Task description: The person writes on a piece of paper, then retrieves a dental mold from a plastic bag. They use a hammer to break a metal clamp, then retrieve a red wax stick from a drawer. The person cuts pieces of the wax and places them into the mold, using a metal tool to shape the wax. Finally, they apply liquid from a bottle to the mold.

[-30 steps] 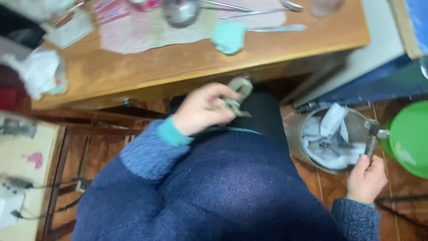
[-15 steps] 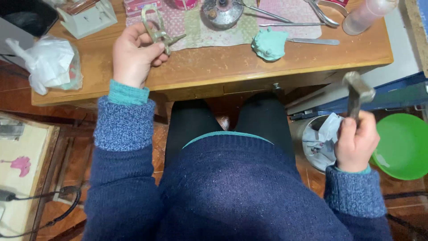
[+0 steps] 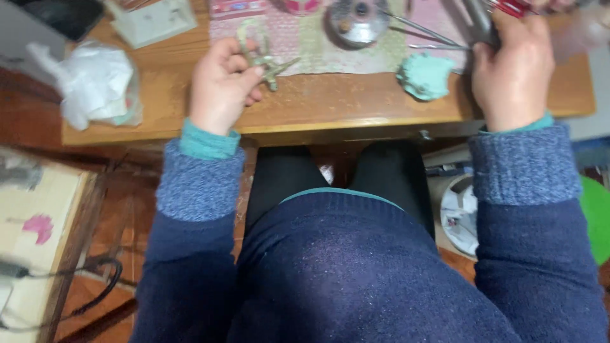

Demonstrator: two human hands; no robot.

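Head view: right hand, half a second ago raised beside the knee, now over the wooden surface, grip closed on a grey metal tool; left hand unmoved, grip pinching a tarnished scissor-shaped piece above the patterned cloth; teal putty lump between the hands, near the front edge; crumpled white bag at the left corner.
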